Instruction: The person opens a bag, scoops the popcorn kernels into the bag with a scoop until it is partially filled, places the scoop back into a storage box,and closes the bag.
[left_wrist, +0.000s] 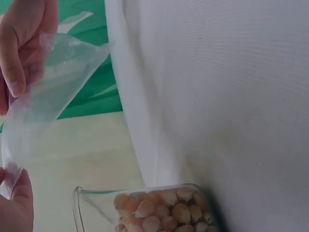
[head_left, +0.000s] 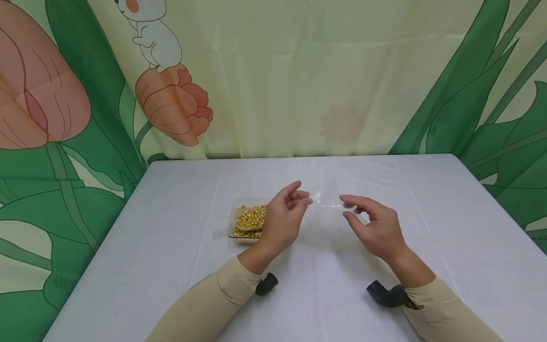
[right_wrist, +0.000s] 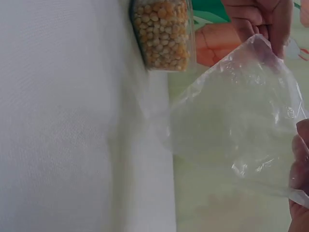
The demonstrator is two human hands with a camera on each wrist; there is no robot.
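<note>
A clear plastic bag (head_left: 326,200) is stretched between both hands above the table. My left hand (head_left: 285,216) pinches one upper corner between thumb and fingers. At the opposite side my right hand (head_left: 378,230) holds the bag's edge, its thumb and fingers curved around the film. In the right wrist view the bag (right_wrist: 231,121) hangs thin and wrinkled, with nothing seen inside. A clear rectangular container (head_left: 231,230) of yellow corn kernels (head_left: 252,216) stands behind my left hand, which covers its right part. A pale curved rim, like a scoop's (head_left: 249,229), shows among the kernels.
A white cloth covers the table (head_left: 171,256). Behind it hangs a curtain (head_left: 273,95) printed with flowers and leaves. Black wrist mounts (head_left: 386,294) stick out below both beige sleeves (head_left: 213,304), close over the cloth.
</note>
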